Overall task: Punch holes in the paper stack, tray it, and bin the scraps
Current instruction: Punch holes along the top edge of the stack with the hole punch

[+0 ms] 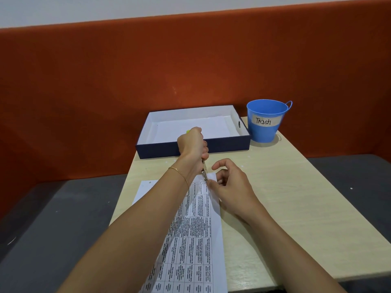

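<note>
- Metal hole punch (204, 173): plier type, gripped in the left hand (192, 144), fingers clenched round the handles. A yellow-green bit pokes out at the far side of the fist.
- Punch head sits on the far edge of the paper stack (190, 240), towards its right corner. Cannot tell if the jaws are fully closed on the sheets.
- Paper stack: white, printed with a table of small text, lying flat on the tabletop (285, 197), running from the near edge towards the far middle. One punched hole (150, 182) shows near the far left corner.
- Right hand (230, 187): just right of the punch head, fingers curled, fingertips holding the far right corner of the paper stack. Index finger is raised and bent above it.
- Left arm crosses over the paper; thin gold bracelet (182, 174) on the wrist.
- Tray (160, 150): dark blue outside, white inside, at the far end of the tabletop, just beyond the left hand. Oval grip hole in its right wall.
- Blue bucket (264, 127): labelled "Trash", upright, just right of the tray at the far right corner.
- Orange partition (127, 81) behind everything.
</note>
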